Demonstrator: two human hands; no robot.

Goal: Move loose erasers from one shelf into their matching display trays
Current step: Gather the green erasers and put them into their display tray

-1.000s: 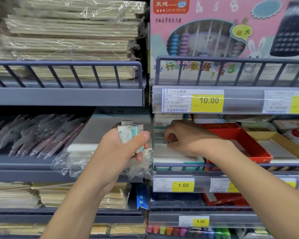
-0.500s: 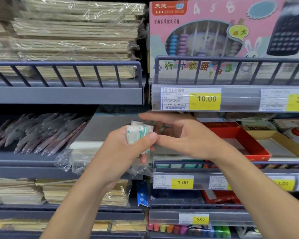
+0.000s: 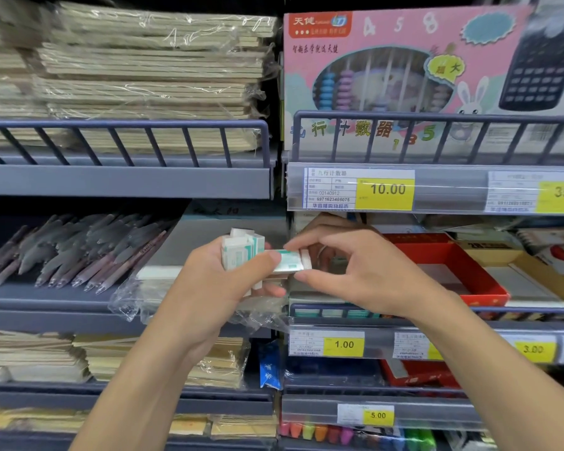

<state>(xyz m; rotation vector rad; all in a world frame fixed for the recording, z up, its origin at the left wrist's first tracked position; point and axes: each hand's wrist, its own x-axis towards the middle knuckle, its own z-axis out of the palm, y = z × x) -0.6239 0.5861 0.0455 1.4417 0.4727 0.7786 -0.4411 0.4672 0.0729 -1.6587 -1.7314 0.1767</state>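
While the left hand (image 3: pixel 209 288) is gripping a bundle of white-and-green erasers (image 3: pixel 241 250) upright at the centre of the view, its thumb is pressing across their fronts and its fingers are curling round from behind. Just at three o'clock of that bundle, the right hand (image 3: pixel 365 271) is pinching a single eraser (image 3: pixel 290 260) between forefinger above and thumb below; this one is lying flat, its near end touching the left thumb and the bundle. Both hands are hovering in front of the shelf edge, above a crumpled clear plastic wrap (image 3: pixel 137 294) that is spilling over the shelf lip at seven o'clock of the hands.

Behind and below the right hand, at about five o'clock, a display tray of green-and-white erasers (image 3: pixel 339 312) is sitting behind the rail; it is probably the matching tray, though most of it is hidden. A red tray (image 3: pixel 463 271) is standing at three o'clock of the right hand, with a yellow tray (image 3: pixel 531 271) just beside it further right. A yellow price tag reading 1.00 (image 3: pixel 344 345) is showing on the strip under the eraser tray.

At nine o'clock of the hands, a heap of dark pens (image 3: pixel 72 249) is lying on the left shelf. Wrapped notebook stacks (image 3: pixel 150 76) are filling the shelf at eleven o'clock, and a pink abacus box (image 3: pixel 388 60) is standing at one o'clock.
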